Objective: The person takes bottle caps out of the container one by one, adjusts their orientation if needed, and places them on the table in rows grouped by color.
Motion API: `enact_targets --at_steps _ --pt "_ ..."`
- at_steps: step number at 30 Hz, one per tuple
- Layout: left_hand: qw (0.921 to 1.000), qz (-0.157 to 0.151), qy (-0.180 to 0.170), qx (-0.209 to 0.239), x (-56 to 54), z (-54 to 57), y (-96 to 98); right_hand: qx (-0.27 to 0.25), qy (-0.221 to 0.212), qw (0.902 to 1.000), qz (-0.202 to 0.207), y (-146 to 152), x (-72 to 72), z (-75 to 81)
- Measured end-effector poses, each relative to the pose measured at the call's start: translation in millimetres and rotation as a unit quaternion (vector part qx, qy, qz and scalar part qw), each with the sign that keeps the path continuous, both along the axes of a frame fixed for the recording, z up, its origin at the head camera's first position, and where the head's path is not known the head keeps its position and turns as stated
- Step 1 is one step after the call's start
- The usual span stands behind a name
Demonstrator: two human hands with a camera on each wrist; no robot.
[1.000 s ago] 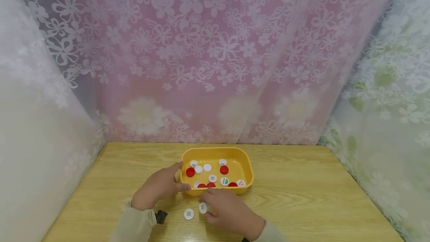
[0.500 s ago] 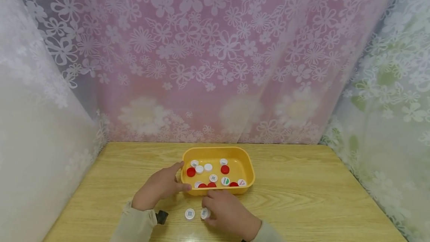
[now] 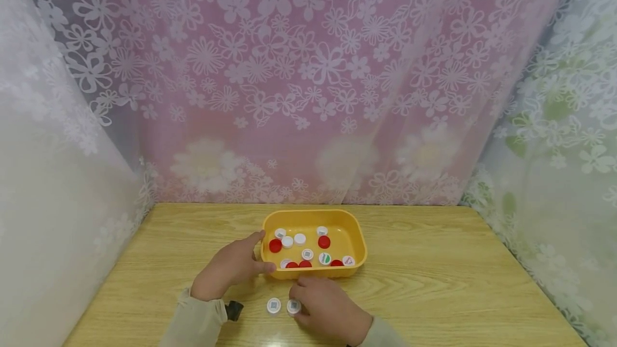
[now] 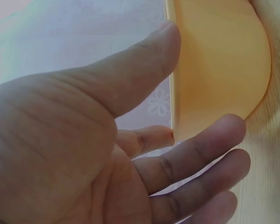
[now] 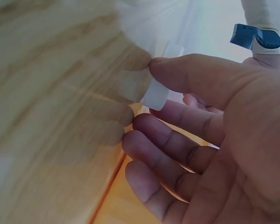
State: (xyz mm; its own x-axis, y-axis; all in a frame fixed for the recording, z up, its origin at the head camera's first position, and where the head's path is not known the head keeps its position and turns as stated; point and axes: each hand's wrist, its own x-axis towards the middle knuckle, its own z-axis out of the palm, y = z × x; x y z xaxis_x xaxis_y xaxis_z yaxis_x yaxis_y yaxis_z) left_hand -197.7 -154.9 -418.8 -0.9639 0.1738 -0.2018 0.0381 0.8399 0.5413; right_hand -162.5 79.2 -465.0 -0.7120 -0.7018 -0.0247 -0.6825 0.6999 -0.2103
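Note:
A white bottle cap [image 3: 293, 307] with a grey square print is pinched between the thumb and index finger of my right hand [image 3: 328, 304], low at the table in front of the tray. In the right wrist view the cap [image 5: 156, 96] stands edge-on near the tabletop. A second white cap [image 3: 273, 306] lies just left of it. My left hand [image 3: 231, 266] rests against the left end of the yellow tray [image 3: 362, 250], thumb and index finger spread along its rim. In the left wrist view the left thumb [image 4: 149, 58] overlaps the tray rim, with the other fingers loosely extended.
Several white and red caps lie in the tray, among them a red cap [image 3: 324, 242] and a green-printed cap [image 3: 325, 258]. The wooden table [image 3: 434, 277] ends at a pink floral curtain [image 3: 308, 95]. Pale floral curtains hang at both sides.
My right hand has lowered the cap and turned it flatter, next to the other white cap. My left hand keeps its place at the tray.

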Motion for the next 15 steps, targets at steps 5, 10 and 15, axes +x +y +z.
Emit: enact_targets --at_steps 5,10,15 --pt "1.0000 0.000 0.002 0.002 -2.5 -2.6 -0.4 -0.006 0.011 0.9999 -0.006 -1.4 0.2 -1.3" --pt "1.0000 0.002 0.001 0.002 -3.6 -5.6 -1.0 -0.007 0.008 0.9998 -0.014 -2.2 0.6 -0.8" --pt "1.0000 0.005 0.002 0.002 -3.2 -5.7 -0.2 -0.007 0.001 0.9998 -0.020 -1.9 1.0 -0.3"
